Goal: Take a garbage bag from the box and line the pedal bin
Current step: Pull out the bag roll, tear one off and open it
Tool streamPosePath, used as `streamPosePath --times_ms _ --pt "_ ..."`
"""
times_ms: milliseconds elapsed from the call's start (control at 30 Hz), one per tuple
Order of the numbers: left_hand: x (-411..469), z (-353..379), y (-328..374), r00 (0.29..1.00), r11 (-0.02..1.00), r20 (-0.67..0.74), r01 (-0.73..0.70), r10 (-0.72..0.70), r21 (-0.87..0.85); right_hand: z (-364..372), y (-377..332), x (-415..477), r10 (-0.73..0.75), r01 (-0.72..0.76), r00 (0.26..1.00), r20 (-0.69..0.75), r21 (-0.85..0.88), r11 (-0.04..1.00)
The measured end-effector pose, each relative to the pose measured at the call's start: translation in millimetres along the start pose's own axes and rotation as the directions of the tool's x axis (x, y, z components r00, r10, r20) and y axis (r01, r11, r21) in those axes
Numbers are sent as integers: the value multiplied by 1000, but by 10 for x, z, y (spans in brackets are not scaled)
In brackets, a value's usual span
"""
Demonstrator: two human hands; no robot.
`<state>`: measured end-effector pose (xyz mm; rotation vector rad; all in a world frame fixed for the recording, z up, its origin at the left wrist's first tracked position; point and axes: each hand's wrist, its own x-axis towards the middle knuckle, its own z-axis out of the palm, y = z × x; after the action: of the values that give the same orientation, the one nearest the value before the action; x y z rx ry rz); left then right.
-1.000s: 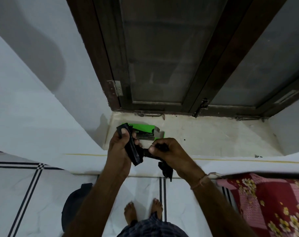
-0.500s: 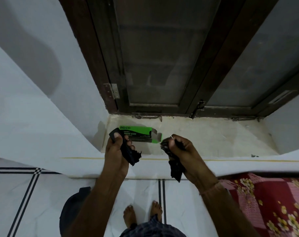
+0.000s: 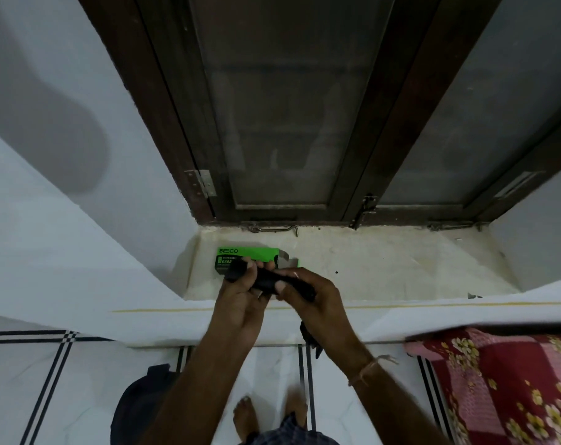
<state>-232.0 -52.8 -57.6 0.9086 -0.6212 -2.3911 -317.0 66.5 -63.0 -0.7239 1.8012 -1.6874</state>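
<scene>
now two hands, left hand point(image 3: 240, 303) and right hand point(image 3: 317, 303), grip one garbage bag point(image 3: 266, 281) (one box point(image 3: 240, 253)).

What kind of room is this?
Likely a home bedroom: a dark wooden-framed window above a pale stone sill, white tiled floor with black stripes, and a red floral quilt.

dark wooden window frame point(image 3: 163, 123) | marble sill point(image 3: 401, 268) | floral red blanket point(image 3: 504, 387) at right | striped floor tiles point(image 3: 48, 380)
</scene>
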Motion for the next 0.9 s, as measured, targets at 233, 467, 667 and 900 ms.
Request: streamPosePath --times_ms 233,467,667,900 --pt "19 -61 108 954 635 53 -237 294 735 -278 87 62 241 -211 966 -91 257 943" --pt "664 -518 341 899 -527 346 -164 268 834 -675 231 243 520 -463 846 -114 326 824" --pt "721 -654 326 903 -365 348 -245 252 898 -687 338 434 631 -583 771 -89 299 755" --pt "502 -552 335 854 -278 419 -340 308 898 -741 365 462 582 -548 812 -42 289 785"
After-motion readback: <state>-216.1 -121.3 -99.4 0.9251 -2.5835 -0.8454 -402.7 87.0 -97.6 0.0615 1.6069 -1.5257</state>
